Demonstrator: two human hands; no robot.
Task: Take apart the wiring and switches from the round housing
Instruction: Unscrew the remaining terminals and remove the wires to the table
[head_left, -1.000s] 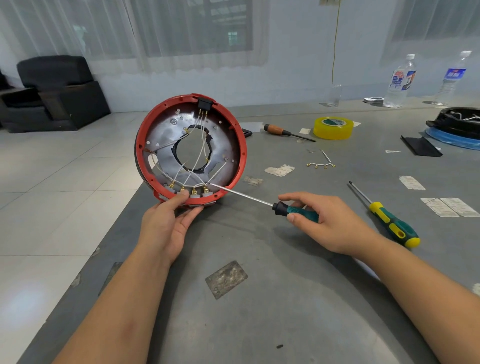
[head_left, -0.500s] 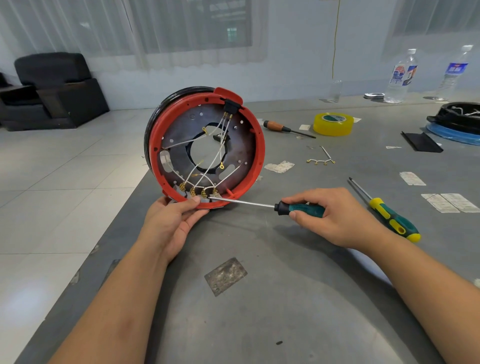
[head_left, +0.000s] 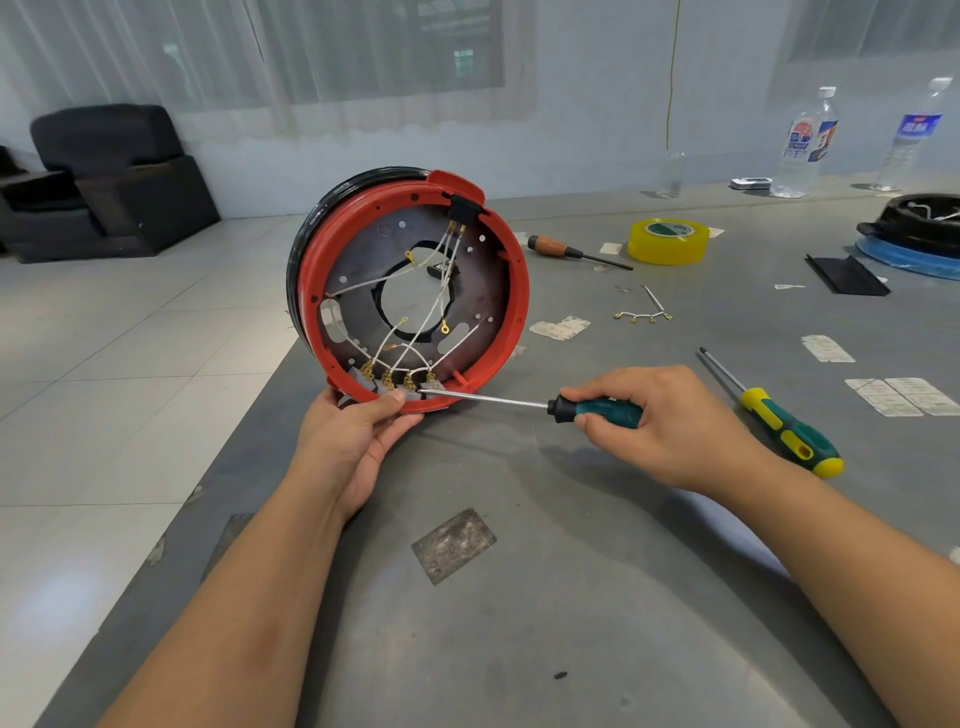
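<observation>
Round red housing (head_left: 511, 291) standing on edge near the left side of a grey desk (head_left: 571, 597), open face toward the camera. Left hand (head_left: 353, 441) gripping the bottom rim, thumb curled over the red edge, fingers (head_left: 332, 402) wrapped behind it. White wires (head_left: 415, 332) crossing the dark inner plate, running from a black connector (head_left: 461, 210) at the top down to a row of brass-tipped switches (head_left: 395, 382) just above the left thumb. Right hand (head_left: 670, 431) closed around the green handle of a screwdriver (head_left: 592, 410), fingers curled tight on it, metal shaft reaching left, tip touching the switch nearest the left thumb. Just right of the right hand, a yellow-and-green screwdriver (head_left: 779, 423) lying flat. Farther back, beyond the right fingers, a wooden-handled screwdriver (head_left: 550, 247), a roll of yellow tape (head_left: 667, 241) and a loose bit of wire with brass ends (head_left: 644, 314). Two plastic bottles (head_left: 805, 145) at the far edge.
</observation>
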